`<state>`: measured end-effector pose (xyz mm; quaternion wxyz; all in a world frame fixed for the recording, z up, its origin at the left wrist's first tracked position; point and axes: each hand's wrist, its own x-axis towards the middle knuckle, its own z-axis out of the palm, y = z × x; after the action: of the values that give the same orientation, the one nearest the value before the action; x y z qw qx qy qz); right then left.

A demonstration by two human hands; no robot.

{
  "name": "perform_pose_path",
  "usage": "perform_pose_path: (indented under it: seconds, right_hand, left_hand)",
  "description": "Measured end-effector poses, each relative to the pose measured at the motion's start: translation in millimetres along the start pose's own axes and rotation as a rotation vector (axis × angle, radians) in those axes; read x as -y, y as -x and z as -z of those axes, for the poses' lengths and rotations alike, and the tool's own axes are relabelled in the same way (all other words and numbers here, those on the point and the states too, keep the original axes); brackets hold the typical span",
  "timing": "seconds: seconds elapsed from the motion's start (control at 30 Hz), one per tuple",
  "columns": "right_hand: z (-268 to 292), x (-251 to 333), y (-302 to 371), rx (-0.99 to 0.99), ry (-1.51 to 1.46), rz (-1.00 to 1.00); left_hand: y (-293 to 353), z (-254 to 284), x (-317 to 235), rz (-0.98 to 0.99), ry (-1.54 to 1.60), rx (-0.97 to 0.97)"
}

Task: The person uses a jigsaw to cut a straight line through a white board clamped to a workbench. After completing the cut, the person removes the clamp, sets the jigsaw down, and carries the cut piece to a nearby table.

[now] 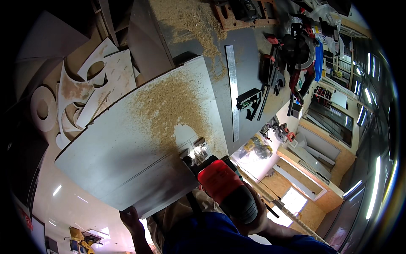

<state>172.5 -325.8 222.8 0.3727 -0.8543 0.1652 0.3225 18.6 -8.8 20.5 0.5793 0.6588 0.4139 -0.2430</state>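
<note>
My right hand (253,220) grips the handle of a red and black jigsaw (220,182), whose foot rests on a large grey board (127,144). A thin cut line runs across the board from the saw toward the left. Sawdust (169,106) covers the board's middle. My left hand (131,220) holds the board's near edge at the lower left, fingers curled over it.
A long steel ruler (232,91) lies on the grey bench beyond the board, with a black square (249,101), clamps (270,72) and a red power tool (302,55) to its right. White cut-out offcuts (91,91) lie at the left.
</note>
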Motion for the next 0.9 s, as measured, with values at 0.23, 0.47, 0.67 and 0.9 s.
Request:
perform_pose_path:
  seconds: [0.23, 0.47, 0.67, 0.9]
  right_hand:
    - [0.5, 6.1, -4.0, -0.005, 0.030, 0.013]
    - [-0.5, 8.9, -5.4, -0.018, 0.015, 0.003]
    - [-0.1, 8.0, -7.0, -0.017, -0.003, 0.019]
    - [5.9, 11.0, -5.5, 0.019, 0.107, 0.003]
  left_hand:
    - [0.4, -3.2, -5.8, -0.026, -0.032, -0.018]
    - [0.4, 5.3, 14.2, 0.004, -0.062, -0.010]
    - [0.7, -5.7, 1.8, -0.064, -0.067, -0.078]
    - [-0.9, -7.5, -4.2, -0.045, -0.052, -0.054]
